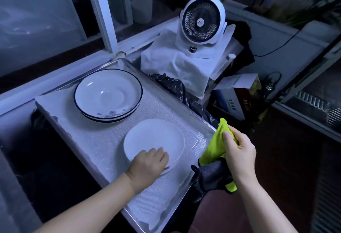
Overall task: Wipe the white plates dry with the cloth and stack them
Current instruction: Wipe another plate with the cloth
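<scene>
Left hand (148,160) flat, fingers together, pressing near edge of plain white plate (156,137) on lined tray (114,159), rimmed plates (108,94) stacked behind; right hand (239,151) off tray's right edge pinching yellow-green cloth (214,149); box (228,103) lettering too blurred to read.

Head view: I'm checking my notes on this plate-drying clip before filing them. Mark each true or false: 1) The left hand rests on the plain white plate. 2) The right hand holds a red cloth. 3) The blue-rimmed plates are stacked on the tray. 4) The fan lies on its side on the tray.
1) True: the left hand lies on the near edge of the plain white plate.
2) False: the right hand grips a yellow-green cloth.
3) True: the blue-rimmed plates sit stacked on the tray.
4) False: the fan stands upright beyond the tray, on white fabric.
</scene>
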Demonstrator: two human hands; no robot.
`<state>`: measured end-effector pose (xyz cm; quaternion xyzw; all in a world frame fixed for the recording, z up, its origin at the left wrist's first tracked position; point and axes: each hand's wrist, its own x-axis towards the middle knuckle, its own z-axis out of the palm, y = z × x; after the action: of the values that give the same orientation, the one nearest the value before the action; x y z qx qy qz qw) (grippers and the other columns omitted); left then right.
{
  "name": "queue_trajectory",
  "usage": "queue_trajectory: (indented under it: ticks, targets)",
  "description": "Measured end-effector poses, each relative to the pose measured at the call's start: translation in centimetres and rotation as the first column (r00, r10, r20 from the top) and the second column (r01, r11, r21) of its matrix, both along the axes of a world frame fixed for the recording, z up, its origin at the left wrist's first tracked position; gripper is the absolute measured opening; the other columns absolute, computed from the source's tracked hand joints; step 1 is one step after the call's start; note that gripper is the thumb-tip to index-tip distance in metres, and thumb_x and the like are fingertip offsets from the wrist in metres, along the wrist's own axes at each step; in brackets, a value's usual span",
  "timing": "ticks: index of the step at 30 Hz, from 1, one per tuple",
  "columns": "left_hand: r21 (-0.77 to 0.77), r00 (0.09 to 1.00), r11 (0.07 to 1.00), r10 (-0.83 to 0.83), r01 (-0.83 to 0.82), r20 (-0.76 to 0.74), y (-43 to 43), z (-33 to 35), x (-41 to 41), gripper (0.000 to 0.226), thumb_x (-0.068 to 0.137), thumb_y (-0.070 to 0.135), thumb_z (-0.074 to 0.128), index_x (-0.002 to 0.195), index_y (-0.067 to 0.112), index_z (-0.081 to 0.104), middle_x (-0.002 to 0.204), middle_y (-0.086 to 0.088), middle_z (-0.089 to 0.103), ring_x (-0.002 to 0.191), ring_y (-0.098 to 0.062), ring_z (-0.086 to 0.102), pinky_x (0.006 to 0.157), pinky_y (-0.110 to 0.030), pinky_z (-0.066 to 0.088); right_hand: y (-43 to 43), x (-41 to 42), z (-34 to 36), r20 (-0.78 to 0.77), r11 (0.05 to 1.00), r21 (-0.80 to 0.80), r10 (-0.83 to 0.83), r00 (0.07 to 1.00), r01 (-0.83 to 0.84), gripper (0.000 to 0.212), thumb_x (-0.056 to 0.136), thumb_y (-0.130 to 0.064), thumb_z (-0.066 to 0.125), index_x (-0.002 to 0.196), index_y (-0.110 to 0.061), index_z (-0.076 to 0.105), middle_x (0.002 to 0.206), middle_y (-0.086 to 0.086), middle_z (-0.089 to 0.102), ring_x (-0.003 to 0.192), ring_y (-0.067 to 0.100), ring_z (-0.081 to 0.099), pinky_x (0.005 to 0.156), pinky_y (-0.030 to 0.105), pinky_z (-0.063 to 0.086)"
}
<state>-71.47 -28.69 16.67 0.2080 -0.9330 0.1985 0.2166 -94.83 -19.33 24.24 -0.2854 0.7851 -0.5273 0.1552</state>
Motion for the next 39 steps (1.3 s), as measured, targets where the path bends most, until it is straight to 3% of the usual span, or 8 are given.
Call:
queue_trajectory:
  ticks: [5, 13, 20, 25, 28, 32, 35, 39]
  targets:
    - [0.128, 0.982, 0.99, 0.031, -0.055, 0.185, 0.8, -2.0, -0.1, 0.072, 0.056, 0.067, 0.075, 0.1, 0.012, 0.06, 0.093, -0.002, 0.072, 0.066, -0.017, 0.063, 0.057, -0.027, 0.052, -0.4, -0.2, -1.2, 0.023, 0.997, 0.047, 0.054, 0.998, -0.055, 0.021, 0.09, -0.022, 0.063, 0.107, -0.031, 0.071, 0.09, -0.009, 0.064, 0.084, -0.013, 0.056, 0.076, 0.014, 0.04]
    - [0.385, 0.941, 0.9, 0.072, -0.204, 0.331, 1.0, -1.9, 0.1, 0.062, 0.059, 0.066, 0.074, 0.098, 0.019, 0.069, 0.092, 0.002, 0.066, 0.068, -0.019, 0.057, 0.058, -0.03, 0.048, -2.4, 1.7, -2.6, -0.016, 0.963, 0.148, 0.229, 0.973, -0.225, 0.026, 0.087, -0.024, 0.066, 0.09, -0.049, 0.065, 0.088, -0.013, 0.065, 0.087, -0.007, 0.058, 0.076, 0.015, 0.041]
    - [0.539, 0.945, 0.784, 0.187, -0.308, 0.268, 1.2, 0.7, 0.9, 0.05, 0.042, 0.051, 0.077, 0.081, 0.022, 0.067, 0.086, 0.005, 0.064, 0.073, -0.017, 0.059, 0.064, -0.029, 0.044, -9.3, 5.6, -3.0, -0.171, 0.874, 0.326, 0.429, 0.887, -0.359, 0.031, 0.091, -0.037, 0.059, 0.121, -0.035, 0.063, 0.095, -0.011, 0.053, 0.09, 0.009, 0.052, 0.072, 0.029, 0.035]
    - [0.651, 0.841, 0.562, 0.482, -0.511, 0.244, 1.2, 1.9, 4.1, 0.077, 0.033, 0.053, 0.089, 0.097, 0.014, 0.073, 0.103, -0.005, 0.069, 0.091, -0.023, 0.066, 0.08, -0.032, 0.051, -11.8, 8.3, -6.5, -0.376, 0.573, 0.749, 0.782, 0.498, -0.333, 0.061, 0.096, -0.035, 0.046, 0.151, -0.021, 0.022, 0.153, 0.011, 0.026, 0.131, 0.031, 0.03, 0.103, 0.039, 0.026]
    - [0.715, 0.759, 0.389, 0.576, -0.58, 0.303, 0.9, 2.0, 5.1, 0.082, 0.069, 0.053, 0.076, 0.136, 0.016, 0.046, 0.14, -0.001, 0.046, 0.125, -0.02, 0.046, 0.104, -0.029, 0.037, -12.9, 9.9, -7.6, -0.455, 0.595, 0.749, 0.782, 0.427, -0.292, 0.063, 0.093, -0.033, 0.049, 0.15, -0.019, 0.027, 0.157, 0.009, 0.024, 0.136, 0.031, 0.029, 0.105, 0.043, 0.024]
    - [0.76, 0.75, 0.355, 0.611, -0.544, 0.252, 0.6, 0.8, 5.2, 0.074, 0.084, 0.049, 0.062, 0.143, 0.023, 0.026, 0.153, 0.006, 0.025, 0.14, -0.012, 0.023, 0.111, -0.021, 0.017, -14.6, 12.8, -8.2, -0.602, 0.649, 0.645, 0.757, 0.256, -0.403, 0.055, 0.087, -0.03, 0.063, 0.138, -0.016, 0.05, 0.146, 0.01, 0.045, 0.121, 0.034, 0.05, 0.093, 0.045, 0.04]
    - [0.755, 0.733, 0.354, 0.637, -0.552, 0.238, 0.6, 1.0, 5.4, 0.077, 0.076, 0.047, 0.073, 0.137, 0.017, 0.038, 0.147, 0.003, 0.039, 0.135, -0.012, 0.036, 0.106, -0.019, 0.022, -14.1, 14.3, -8.5, -0.677, 0.637, 0.576, 0.723, 0.138, -0.513, 0.042, 0.091, -0.032, 0.053, 0.13, -0.016, 0.059, 0.139, 0.007, 0.054, 0.113, 0.03, 0.057, 0.086, 0.04, 0.045]
    - [0.7, 0.73, 0.413, 0.645, -0.583, 0.227, 0.8, 1.2, 6.0, 0.078, 0.03, 0.041, 0.095, 0.095, 0.009, 0.067, 0.095, -0.003, 0.069, 0.085, -0.023, 0.068, 0.075, -0.034, 0.055, -12.3, 14.9, -8.8, -0.692, 0.569, 0.51, 0.717, 0.085, -0.646, 0.041, 0.095, -0.032, 0.04, 0.125, -0.016, 0.063, 0.134, 0.005, 0.058, 0.119, 0.029, 0.057, 0.094, 0.044, 0.046]
